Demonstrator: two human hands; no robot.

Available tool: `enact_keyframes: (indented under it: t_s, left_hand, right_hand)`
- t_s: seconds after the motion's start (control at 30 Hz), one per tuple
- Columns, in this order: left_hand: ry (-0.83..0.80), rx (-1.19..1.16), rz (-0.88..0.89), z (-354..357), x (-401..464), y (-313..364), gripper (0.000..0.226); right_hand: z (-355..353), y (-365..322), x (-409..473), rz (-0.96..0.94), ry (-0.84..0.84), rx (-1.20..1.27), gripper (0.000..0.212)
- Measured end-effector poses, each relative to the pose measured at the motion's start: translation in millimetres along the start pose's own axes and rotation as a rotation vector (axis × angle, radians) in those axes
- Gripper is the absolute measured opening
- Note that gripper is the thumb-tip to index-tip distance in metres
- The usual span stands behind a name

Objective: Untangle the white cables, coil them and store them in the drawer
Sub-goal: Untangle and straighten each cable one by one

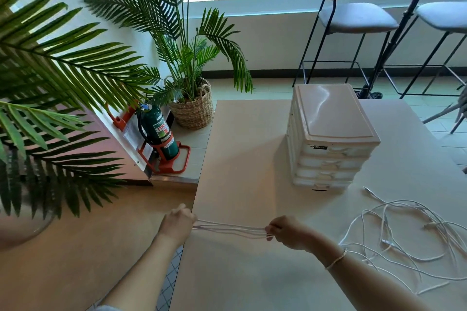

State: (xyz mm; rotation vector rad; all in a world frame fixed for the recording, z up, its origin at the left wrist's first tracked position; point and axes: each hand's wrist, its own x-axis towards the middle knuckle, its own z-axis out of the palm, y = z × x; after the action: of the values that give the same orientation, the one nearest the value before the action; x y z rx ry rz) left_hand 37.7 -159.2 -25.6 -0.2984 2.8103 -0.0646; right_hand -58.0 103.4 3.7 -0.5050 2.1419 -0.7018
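Observation:
A white cable (230, 228), folded into several parallel strands, is stretched tight between my two hands just above the table's left edge. My left hand (177, 225) grips one end of the bundle, and my right hand (288, 232) pinches the other end. A loose tangle of white cables (404, 237) lies on the table to the right of my right arm. The white drawer unit (328, 139), with all its drawers closed, stands on the table behind the tangle.
The pale table (240, 159) ends at its left edge right under my left hand. On the floor to the left stand a fire extinguisher (158, 131), a potted palm in a basket (194, 108) and large palm fronds. Bar stools (353, 20) stand behind the table.

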Motion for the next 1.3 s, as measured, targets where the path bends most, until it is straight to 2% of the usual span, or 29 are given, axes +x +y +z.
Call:
enact_keyframes:
  t_s: [0.17, 0.3, 0.37, 0.53, 0.63, 0.8, 1.0, 1.17, 1.3]
  left_hand:
    - [-0.033, -0.129, -0.105, -3.3, 8.8, 5.0, 0.037]
    - [-0.111, -0.322, 0.034, -8.7, 15.5, 33.4, 0.049]
    - [-0.125, -0.374, 0.150, -15.3, 17.5, 52.0, 0.047]
    - [-0.175, -0.301, 0.333, -26.2, 24.9, 70.5, 0.031]
    - [-0.194, -0.235, 0.372, -22.6, 24.3, 60.5, 0.028]
    - [-0.105, -0.019, 0.239, -21.1, 18.9, 27.7, 0.032]
    - [-0.080, 0.109, 0.066, -15.8, 10.8, -15.3, 0.037]
    - [-0.158, 0.023, -0.050, -8.3, 7.5, -8.8, 0.034]
    - [-0.237, -0.140, 0.033, -9.8, 12.1, 9.2, 0.050]
  right_hand:
    - [-1.1, -2.6, -0.4, -0.020, 0.014, -0.021, 0.038]
    - [-2.1, -1.9, -1.0, -0.034, 0.007, -0.046, 0.038]
    - [-2.4, -2.5, -0.7, -0.037, 0.005, -0.046, 0.038]
    - [-4.2, -0.2, -0.9, -0.035, 0.011, -0.019, 0.038]
    - [-6.0, 1.8, -1.9, -0.027, 0.010, -0.009, 0.038]
    - [-5.8, 4.7, -1.5, -0.016, 0.005, -0.039, 0.038]
    - [-2.2, 3.3, 0.7, -0.010, 0.000, -0.042, 0.038]
    - [-1.3, 1.7, 1.1, -0.013, 0.002, -0.030, 0.038]
    - [-4.1, 4.0, 0.7, -0.023, 0.010, -0.043, 0.038]
